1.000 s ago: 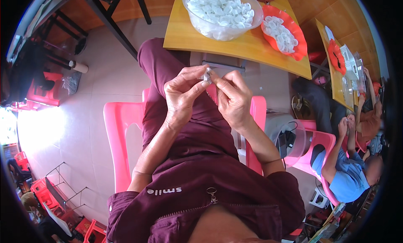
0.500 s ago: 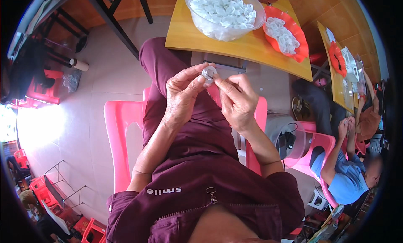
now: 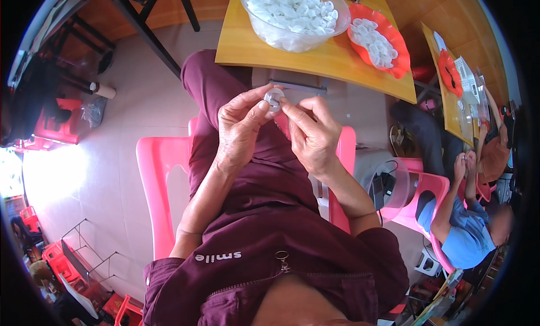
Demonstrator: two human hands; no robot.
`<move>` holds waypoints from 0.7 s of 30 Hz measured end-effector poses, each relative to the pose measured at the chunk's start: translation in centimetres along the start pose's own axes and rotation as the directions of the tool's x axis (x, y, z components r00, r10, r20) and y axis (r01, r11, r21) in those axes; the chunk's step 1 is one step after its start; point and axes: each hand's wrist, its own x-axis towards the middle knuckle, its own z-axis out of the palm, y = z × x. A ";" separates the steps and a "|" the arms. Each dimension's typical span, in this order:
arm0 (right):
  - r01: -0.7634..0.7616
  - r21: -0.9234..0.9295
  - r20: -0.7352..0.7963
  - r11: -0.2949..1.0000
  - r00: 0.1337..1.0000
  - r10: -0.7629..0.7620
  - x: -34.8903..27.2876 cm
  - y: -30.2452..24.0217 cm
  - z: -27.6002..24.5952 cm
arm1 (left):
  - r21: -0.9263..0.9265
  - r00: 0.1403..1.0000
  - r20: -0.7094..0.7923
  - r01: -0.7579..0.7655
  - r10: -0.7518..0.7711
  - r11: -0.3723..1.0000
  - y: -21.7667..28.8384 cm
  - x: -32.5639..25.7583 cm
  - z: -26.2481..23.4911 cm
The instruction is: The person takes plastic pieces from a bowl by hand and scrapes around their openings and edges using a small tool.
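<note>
Between my two hands, above my lap, is a small round whitish plastic piece (image 3: 274, 99) with a raised part on its face. My left hand (image 3: 239, 123) pinches its rim between thumb and fingers. My right hand (image 3: 316, 132) is closed, its thumb and index finger pressed against the piece's right side; whether a second small part is in that pinch is hidden. Ahead stands a large clear bowl (image 3: 292, 43) heaped with white translucent plastic pieces (image 3: 295, 11). Beside it to the right, a red scalloped tray (image 3: 395, 40) holds more rounded clear pieces (image 3: 373, 43).
Both bowl and tray rest on a yellow wooden table (image 3: 253, 55) beyond my knees. I sit on a pink chair (image 3: 154, 174). At right, near a clear tub (image 3: 394, 182), a person in blue (image 3: 464, 236) works with both hands. Red stools (image 3: 59, 258) stand at lower left.
The view has shifted slightly, so the table and bowl appear a little higher and further left. Both hands keep the same pinch on the round piece.
</note>
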 end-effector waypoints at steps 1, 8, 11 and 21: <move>-0.030 0.032 0.014 0.999 0.999 0.029 0.0 -0.2 0.0 | 0.005 1.000 -0.004 -0.006 0.006 1.000 0.0 0.0 0.0; -0.008 -0.002 0.033 1.000 0.999 0.008 0.0 0.0 -0.1 | 0.004 1.000 0.003 -0.004 0.004 1.000 -0.3 0.1 -0.3; 0.017 -0.022 0.037 1.000 0.999 -0.016 0.1 0.0 -0.1 | 0.008 1.000 0.005 0.001 -0.001 1.000 -0.4 0.2 -0.3; 0.013 -0.108 0.015 0.994 1.000 -0.011 0.1 0.5 -0.1 | 0.085 1.000 -0.014 0.014 -0.013 0.996 -0.5 0.1 0.0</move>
